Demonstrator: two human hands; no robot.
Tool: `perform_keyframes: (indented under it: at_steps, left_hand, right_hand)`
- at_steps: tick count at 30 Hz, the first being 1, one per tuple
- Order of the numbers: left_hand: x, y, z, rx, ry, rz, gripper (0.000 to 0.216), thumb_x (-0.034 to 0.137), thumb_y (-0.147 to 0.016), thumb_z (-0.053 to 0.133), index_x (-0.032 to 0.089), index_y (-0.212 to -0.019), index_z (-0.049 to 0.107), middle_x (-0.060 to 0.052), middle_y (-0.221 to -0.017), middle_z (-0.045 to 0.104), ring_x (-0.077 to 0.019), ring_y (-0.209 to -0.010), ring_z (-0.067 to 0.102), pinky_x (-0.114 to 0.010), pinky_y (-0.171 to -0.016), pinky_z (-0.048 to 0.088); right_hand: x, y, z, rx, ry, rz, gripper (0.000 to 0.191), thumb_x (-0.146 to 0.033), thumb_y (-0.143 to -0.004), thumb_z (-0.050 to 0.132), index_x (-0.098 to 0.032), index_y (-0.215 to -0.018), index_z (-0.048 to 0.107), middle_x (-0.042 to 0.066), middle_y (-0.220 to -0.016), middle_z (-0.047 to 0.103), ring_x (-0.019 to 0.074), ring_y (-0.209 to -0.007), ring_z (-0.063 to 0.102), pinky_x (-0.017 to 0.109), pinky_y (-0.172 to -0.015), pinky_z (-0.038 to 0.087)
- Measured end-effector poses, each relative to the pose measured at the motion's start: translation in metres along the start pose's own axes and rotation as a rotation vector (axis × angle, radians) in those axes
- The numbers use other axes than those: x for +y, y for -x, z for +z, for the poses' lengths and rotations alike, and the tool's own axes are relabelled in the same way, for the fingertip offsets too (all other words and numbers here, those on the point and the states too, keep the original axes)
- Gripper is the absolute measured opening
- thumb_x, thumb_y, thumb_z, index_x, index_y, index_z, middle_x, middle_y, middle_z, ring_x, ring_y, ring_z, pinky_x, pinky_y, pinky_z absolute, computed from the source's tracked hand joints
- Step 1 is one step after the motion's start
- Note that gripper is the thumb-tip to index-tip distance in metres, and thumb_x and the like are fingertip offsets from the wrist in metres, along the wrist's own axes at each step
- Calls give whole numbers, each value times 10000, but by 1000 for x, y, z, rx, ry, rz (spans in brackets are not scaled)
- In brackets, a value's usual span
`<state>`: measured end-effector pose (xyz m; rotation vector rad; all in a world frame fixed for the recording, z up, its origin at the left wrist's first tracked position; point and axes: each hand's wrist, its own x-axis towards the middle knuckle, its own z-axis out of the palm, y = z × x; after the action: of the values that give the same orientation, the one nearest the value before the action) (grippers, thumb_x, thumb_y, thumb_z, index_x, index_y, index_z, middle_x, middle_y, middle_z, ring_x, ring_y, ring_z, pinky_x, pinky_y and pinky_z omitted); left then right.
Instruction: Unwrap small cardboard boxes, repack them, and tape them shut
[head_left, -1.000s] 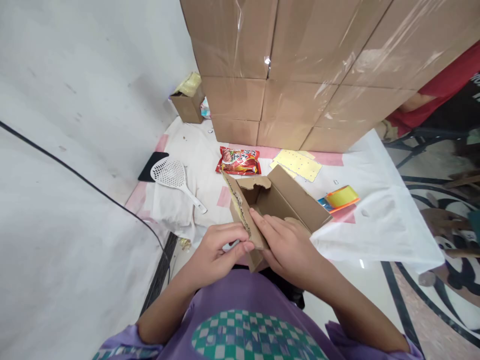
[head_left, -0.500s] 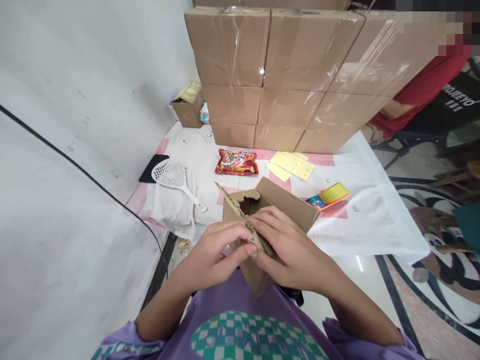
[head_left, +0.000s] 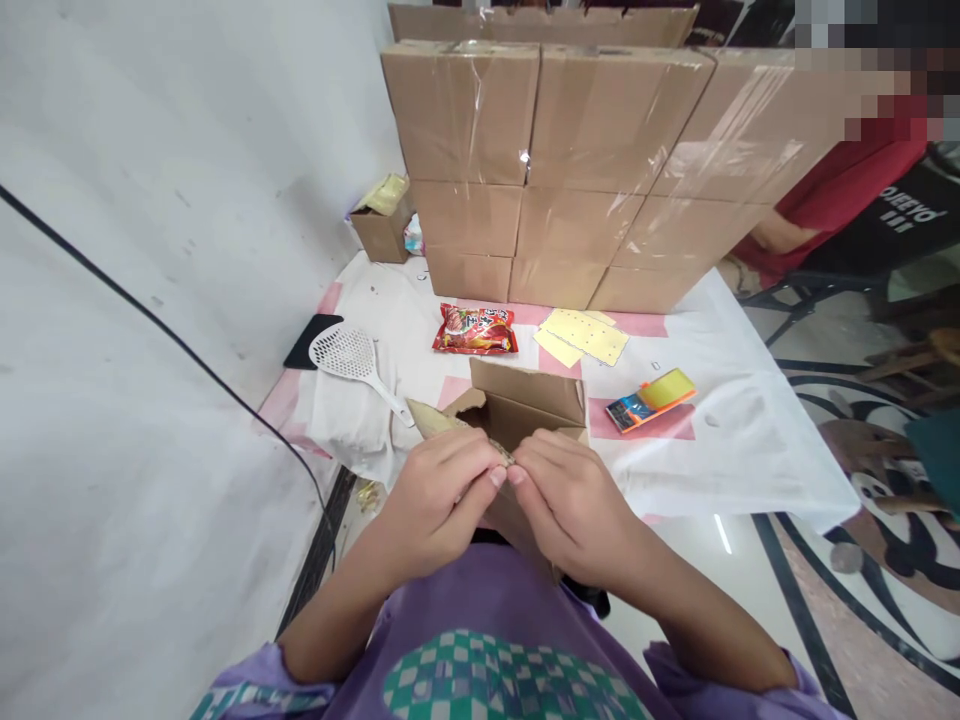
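A small open cardboard box (head_left: 529,398) is held in front of my chest, its far wall upright and a flap sticking out to the left. My left hand (head_left: 433,498) is closed on the near flap of the box, thumb and fingers pinching its edge. My right hand (head_left: 574,500) grips the same near edge from the right, fingertips meeting those of the left hand. The near side of the box is hidden behind both hands.
A stack of taped cardboard cartons (head_left: 585,160) stands at the back. On the white sheet (head_left: 750,440) lie a red snack packet (head_left: 475,329), yellow label sheets (head_left: 585,335), a tape roll (head_left: 651,397) and a white slotted scoop (head_left: 352,357). A person in red (head_left: 862,190) sits at right.
The box has swung round from slanting right to facing me squarely, and its left flap has folded lower. Both hands have drawn together on the near edge.
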<state>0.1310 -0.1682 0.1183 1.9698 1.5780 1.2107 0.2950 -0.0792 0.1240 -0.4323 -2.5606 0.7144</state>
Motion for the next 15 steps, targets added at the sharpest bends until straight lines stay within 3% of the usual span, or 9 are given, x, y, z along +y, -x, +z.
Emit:
perform_keyframes:
  at_steps: [5,10,15]
  left_hand:
    - [0,-2,12,89,113,-79,213,124,-955,477,191,-754,453,26,-707,457,-113,-667,436,-259,-629,328]
    - [-6,3,22,252,259,-128,277,94,-902,482,191,-672,362,49,-619,355,-101,-593,366,-254,-575,276]
    - [-8,6,18,210,299,-172,265,155,-939,495,193,-691,410,50,-623,388,-97,-589,382,-249,-576,291]
  right_hand:
    - [4,-3,5,44,-222,82,336,-204,-1025,360,-201,-689,371,-13,-651,444,138,-633,415,309,-643,292]
    - [9,-3,8,126,-212,123,342,-200,-1030,354,-211,-691,309,-25,-636,386,137,-622,385,310,-658,281]
    - [10,-2,10,99,-95,88,298,-190,-1021,357,-217,-725,328,-15,-674,389,150,-633,375,309,-634,259]
